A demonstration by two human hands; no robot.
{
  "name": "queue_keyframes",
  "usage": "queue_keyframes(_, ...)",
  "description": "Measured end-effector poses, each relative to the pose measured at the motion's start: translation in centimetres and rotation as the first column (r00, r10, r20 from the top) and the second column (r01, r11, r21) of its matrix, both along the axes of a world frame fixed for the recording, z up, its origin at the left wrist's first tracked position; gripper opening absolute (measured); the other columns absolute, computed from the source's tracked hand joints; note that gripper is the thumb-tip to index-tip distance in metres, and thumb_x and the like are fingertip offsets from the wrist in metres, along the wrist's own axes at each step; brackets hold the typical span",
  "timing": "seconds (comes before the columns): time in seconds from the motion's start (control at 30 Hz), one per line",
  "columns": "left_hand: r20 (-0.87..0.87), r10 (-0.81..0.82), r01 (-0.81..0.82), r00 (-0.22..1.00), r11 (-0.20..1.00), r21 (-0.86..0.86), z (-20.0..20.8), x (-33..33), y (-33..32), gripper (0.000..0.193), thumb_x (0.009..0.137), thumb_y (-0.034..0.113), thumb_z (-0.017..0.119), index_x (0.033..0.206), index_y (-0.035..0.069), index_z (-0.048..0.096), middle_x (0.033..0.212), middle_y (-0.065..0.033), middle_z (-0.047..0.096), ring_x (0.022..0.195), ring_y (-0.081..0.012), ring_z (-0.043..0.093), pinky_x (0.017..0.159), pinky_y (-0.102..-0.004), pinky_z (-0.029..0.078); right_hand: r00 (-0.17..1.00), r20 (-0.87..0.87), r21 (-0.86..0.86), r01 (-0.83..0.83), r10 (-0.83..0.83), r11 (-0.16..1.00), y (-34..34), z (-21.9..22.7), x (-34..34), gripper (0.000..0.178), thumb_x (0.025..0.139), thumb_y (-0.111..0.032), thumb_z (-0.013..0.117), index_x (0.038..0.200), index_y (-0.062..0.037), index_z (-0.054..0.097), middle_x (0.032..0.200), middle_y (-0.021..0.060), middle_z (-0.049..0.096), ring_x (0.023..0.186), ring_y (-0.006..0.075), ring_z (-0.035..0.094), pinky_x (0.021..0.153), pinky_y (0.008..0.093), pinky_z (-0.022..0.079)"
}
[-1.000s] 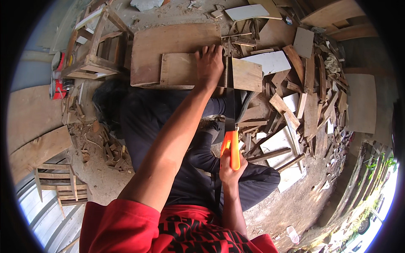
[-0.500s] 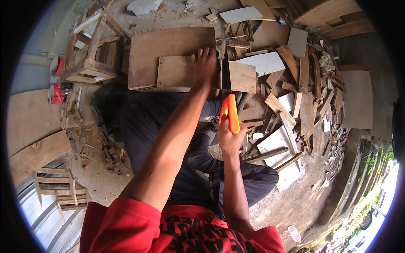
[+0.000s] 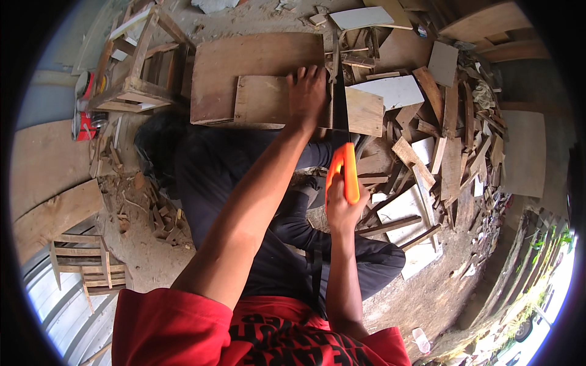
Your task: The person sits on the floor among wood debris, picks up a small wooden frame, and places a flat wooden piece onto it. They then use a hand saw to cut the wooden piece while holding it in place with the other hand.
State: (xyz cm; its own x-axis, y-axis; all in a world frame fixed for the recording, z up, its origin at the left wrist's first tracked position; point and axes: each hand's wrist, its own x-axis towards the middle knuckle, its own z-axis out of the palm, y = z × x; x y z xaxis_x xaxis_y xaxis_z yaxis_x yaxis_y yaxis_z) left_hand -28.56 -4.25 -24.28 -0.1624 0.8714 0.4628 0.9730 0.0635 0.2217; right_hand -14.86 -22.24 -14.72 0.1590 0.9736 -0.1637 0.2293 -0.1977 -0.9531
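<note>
Sawing, apparently: right hand [image 3: 346,206] grips orange-handled steel saw [image 3: 341,116]; left hand [image 3: 307,97] presses flat tan rectangular wooden board [image 3: 262,100]; cut depth unclear; bracing needed next.

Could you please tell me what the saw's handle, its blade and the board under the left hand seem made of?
Orange handle: probably plastic, from its smooth, even colour. Blade: likely metal, looking thin, straight and dark. Board: apparently unpainted wood, perhaps plywood, showing faint tan grain.

The saw handle [image 3: 351,180] is bright orange, its blade [image 3: 340,91] dark grey. The plank [image 3: 265,100] is light tan, the wide board [image 3: 256,55] deeper brown. The shirt [image 3: 174,317] is red printed in black, the trousers [image 3: 210,165] near-black, the panel [image 3: 397,91] white.
</note>
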Motion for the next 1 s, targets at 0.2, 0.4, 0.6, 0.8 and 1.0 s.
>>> queue_keyframes(0.2, 0.08, -0.018, 0.025, 0.997, 0.996, -0.085, 1.1, 1.0, 0.3, 0.024, 0.088, 0.013, 0.053, 0.11, 0.012, 0.061, 0.113, -0.0058, 0.062, 0.113, -0.0252, 0.054, 0.098, -0.0478, 0.038, 0.995, -0.087, 0.046, 0.052, -0.048, 0.998, 2.9, -1.3, -0.9, 0.016, 0.09, -0.006, 0.057, 0.076, 0.0026, 0.057, 0.06, -0.0019, 0.05, 0.056, 0.0052, 0.044, 0.05, 0.0256, 0.036)
queue_keyframes(0.4, 0.045, 0.009, -0.009, 0.999, 1.0, 0.005, -0.1, 0.6, 0.2, 0.026, 0.09, 0.012, 0.051, 0.114, 0.011, 0.06, 0.119, -0.0081, 0.063, 0.114, -0.0272, 0.055, 0.096, -0.0498, 0.04, 0.99, -0.106, -0.07, 0.084, -0.091, 0.994, -5.8, -1.1, 0.3, 0.015, 0.09, -0.006, 0.058, 0.079, 0.0036, 0.059, 0.061, -0.0026, 0.049, 0.057, 0.0039, 0.044, 0.05, 0.0238, 0.036)
queue_keyframes(0.6, 0.048, -0.004, 0.002, 0.999, 1.0, 0.028, 0.6, 0.5, -0.2, 0.02, 0.09, 0.014, 0.052, 0.107, 0.012, 0.062, 0.105, -0.0046, 0.065, 0.107, -0.0252, 0.056, 0.093, -0.0478, 0.039, 0.999, -0.027, -0.027, 0.027, -0.027, 0.999, -9.5, 0.4, 1.3, 0.012, 0.089, -0.003, 0.056, 0.08, 0.0053, 0.06, 0.061, -0.0027, 0.049, 0.058, 0.0032, 0.044, 0.051, 0.0226, 0.037)
queue_keyframes(0.8, -0.017, 0.016, -0.016, 1.0, 0.999, 0.042, -0.6, 0.0, 0.1, 0.021, 0.089, 0.012, 0.053, 0.109, 0.013, 0.061, 0.11, -0.005, 0.063, 0.109, -0.0246, 0.056, 0.095, -0.0483, 0.039, 1.0, -0.01, 0.02, -0.008, 0.008, 1.0, -0.6, -0.7, -0.3, 0.016, 0.091, -0.005, 0.057, 0.077, 0.0044, 0.059, 0.061, -0.0013, 0.052, 0.056, 0.0051, 0.047, 0.05, 0.0249, 0.038)
queue_keyframes(1.0, 0.143, -0.024, 0.049, 0.989, 0.983, -0.176, 2.0, 1.1, 0.0, 0.029, 0.089, 0.01, 0.054, 0.117, 0.01, 0.059, 0.124, -0.0102, 0.06, 0.118, -0.0279, 0.053, 0.1, -0.049, 0.037, 0.997, -0.061, 0.036, 0.044, -0.041, 0.998, 3.6, -0.4, -1.5, 0.016, 0.09, -0.005, 0.058, 0.076, 0.0042, 0.058, 0.06, -0.001, 0.051, 0.058, 0.0049, 0.046, 0.051, 0.0261, 0.038)
